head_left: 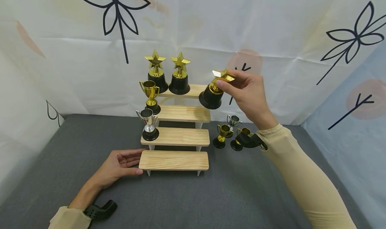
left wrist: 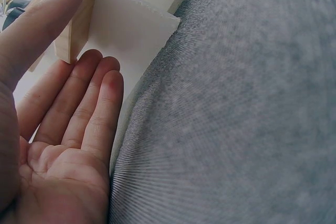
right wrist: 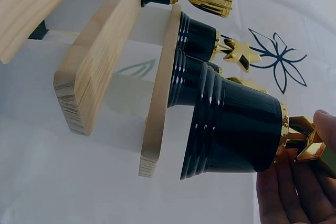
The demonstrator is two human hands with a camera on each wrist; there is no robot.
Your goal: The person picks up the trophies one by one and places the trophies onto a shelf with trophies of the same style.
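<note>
As the right hand [head_left: 247, 91] grips a gold star trophy [head_left: 211, 97] by the star, thumb against its points, the black base tilts at the right end of the stepped stand [head_left: 175, 160], by its top step [head_left: 196, 89]; from the right wrist, a gap shows between base and board! Looks like light, hard plastic, glossy and likely slippery, probably heaviest at the base. Those points give fingers something to catch, but the narrow neck below seems the surer hold; the star could snap if squeezed.

Down at the stand's lower left end, the left hand [head_left: 116, 165] lies palm-up, fingers loosely extended; whether they press, can't tell.

Traffic on the stand: two more star trophies [head_left: 155, 82] [head_left: 179, 84] up top on the left, a gold cup [head_left: 150, 90] and a silver cup [head_left: 149, 122] stepping down below them. Right of the stand, three small cups [head_left: 223, 131] crowd together on the bench [head_left: 256, 188], the right wrist camera [head_left: 247, 140] partly hiding one: a low forearm could clip them!
</note>
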